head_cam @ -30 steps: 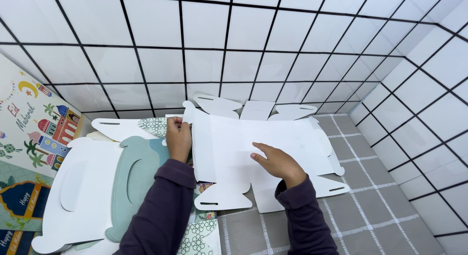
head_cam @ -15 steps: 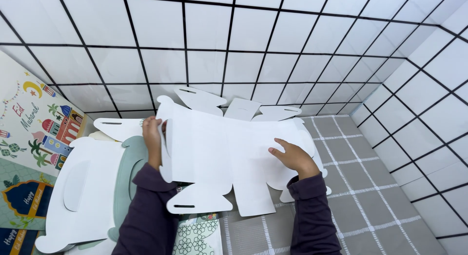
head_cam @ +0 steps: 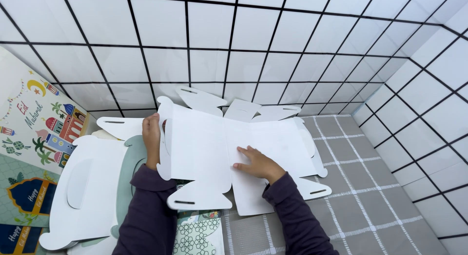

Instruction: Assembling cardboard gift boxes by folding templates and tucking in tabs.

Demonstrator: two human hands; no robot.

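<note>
A flat white die-cut cardboard box blank (head_cam: 204, 147) with slotted tabs lies on the grey checked mat (head_cam: 370, 186). My left hand (head_cam: 151, 138) grips its left edge and lifts that panel so it stands partly folded up. My right hand (head_cam: 256, 162) presses flat on the blank's middle panel, fingers spread. Both arms wear dark purple sleeves.
More white box blanks (head_cam: 83, 186), one with a pale green face, lie stacked at the left. Colourful printed decorative sheets (head_cam: 34, 133) lean and lie at the far left. A patterned green-and-white card (head_cam: 197, 235) lies under my left forearm. White tiled walls (head_cam: 292, 45) with black grout close in at the back and right.
My right hand has moved left from the blank's right part to its middle. My left hand has shifted with the left edge, folding that panel further up.
</note>
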